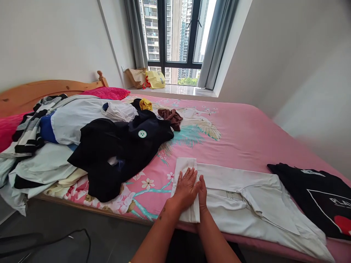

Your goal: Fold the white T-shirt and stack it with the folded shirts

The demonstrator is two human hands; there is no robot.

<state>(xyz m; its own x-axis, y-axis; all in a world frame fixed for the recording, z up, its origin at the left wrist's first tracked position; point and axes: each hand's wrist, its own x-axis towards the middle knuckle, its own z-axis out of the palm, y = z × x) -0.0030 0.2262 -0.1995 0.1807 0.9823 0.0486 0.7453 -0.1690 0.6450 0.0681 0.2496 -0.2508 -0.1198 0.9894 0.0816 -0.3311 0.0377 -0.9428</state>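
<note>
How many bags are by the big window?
2: a brown paper bag at the left of the windowsill, and a yellow bag just right of it. Others could be hidden behind them.

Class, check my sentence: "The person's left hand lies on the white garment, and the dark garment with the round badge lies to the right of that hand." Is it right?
Not quite: the head view shows the dark garment with the round badge to the left of the left hand. That hand does lie on the white garment.
</note>
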